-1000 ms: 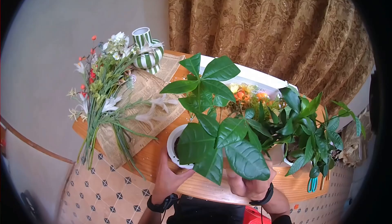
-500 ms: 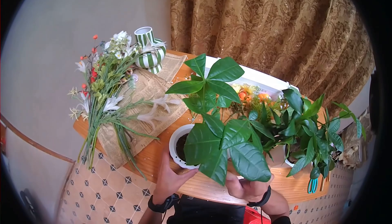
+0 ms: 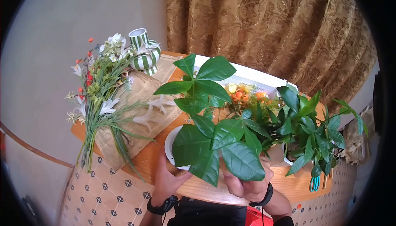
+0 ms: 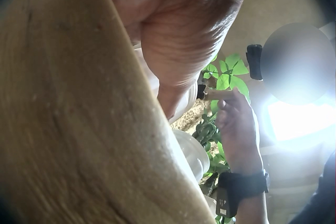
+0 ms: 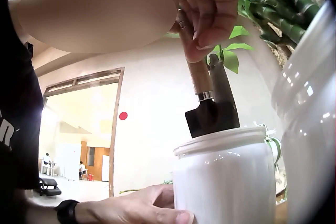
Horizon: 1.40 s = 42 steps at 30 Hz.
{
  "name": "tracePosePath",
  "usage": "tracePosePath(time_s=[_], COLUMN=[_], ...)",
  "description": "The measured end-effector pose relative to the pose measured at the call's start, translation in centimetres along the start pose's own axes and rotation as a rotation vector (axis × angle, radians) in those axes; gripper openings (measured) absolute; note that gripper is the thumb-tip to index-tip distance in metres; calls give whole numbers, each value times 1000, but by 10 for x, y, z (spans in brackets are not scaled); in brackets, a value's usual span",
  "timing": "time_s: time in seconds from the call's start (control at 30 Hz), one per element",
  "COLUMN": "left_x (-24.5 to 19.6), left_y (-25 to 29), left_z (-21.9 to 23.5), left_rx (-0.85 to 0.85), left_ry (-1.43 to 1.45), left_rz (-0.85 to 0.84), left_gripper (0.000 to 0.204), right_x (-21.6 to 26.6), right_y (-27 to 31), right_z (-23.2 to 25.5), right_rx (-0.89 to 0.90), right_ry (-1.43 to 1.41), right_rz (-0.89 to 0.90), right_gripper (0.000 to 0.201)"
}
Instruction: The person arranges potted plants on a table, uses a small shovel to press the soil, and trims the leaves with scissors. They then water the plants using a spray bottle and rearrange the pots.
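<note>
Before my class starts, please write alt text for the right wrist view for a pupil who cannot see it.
A right hand grips a wooden-handled trowel, its dark blade dipping inside a white pot beside a plant stem. A left hand holds the pot's side; another white pot stands at the picture's right edge.

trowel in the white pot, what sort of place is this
Perhaps an indoor plant-potting and flower-arranging spot: a trowel reaches into a white pot, and flower stems lie near a striped vase on a wooden table.
</note>
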<state>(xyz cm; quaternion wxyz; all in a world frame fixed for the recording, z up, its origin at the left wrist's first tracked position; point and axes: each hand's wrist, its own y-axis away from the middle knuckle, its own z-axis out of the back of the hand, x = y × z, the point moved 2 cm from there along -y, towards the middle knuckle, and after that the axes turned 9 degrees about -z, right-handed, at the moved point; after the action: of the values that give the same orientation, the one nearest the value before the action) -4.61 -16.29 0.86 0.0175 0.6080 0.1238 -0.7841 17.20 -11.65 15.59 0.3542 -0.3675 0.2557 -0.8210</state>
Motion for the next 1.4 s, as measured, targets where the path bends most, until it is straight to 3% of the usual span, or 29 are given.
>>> tracePosePath(time_s=[0.27, 0.37, 0.43, 0.5, 0.57, 0.63, 0.77, 0.97, 1.13, 1.4], left_x=[-6, -10, -11, -9, -14, -30, -28, -38, -62, -39], left_y=[4, 5, 2, 1, 1, -1, 0, 1, 0, -14], left_z=[-1, 0, -2, -3, -5, -5, -2, 0, -8, -6], left_rx=[-15, -48, -83, -92, -105, -133, -115, -63, -173, -178], left_ry=[4, -98, -49, -27, -4, -61, -81, -178, -150, -125], left_rz=[1, 31, -41, -29, -17, -127, -148, -182, -232, -253], left_gripper=[92, 90, 88, 89, 90, 94, 99, 106, 109, 115], right_x=[4, 3, -1, 2, -1, 1, -2, -7, -14, -30], right_y=[11, 21, 32, 38, 52, 62, 91, 121, 151, 179], right_z=[25, 39, 44, 55, 66, 75, 108, 123, 121, 116], right_rx=[-108, 29, -3, -4, -125, -206, -225, -308, -399, -479], right_ry=[-107, -68, -222, -218, -256, -238, -149, 17, 9, 83], right_rz=[-20, -79, -183, -175, -132, -74, -153, -143, -207, -283], right_gripper=[42, 36, 32, 32, 33, 34, 33, 48, 50, 52])
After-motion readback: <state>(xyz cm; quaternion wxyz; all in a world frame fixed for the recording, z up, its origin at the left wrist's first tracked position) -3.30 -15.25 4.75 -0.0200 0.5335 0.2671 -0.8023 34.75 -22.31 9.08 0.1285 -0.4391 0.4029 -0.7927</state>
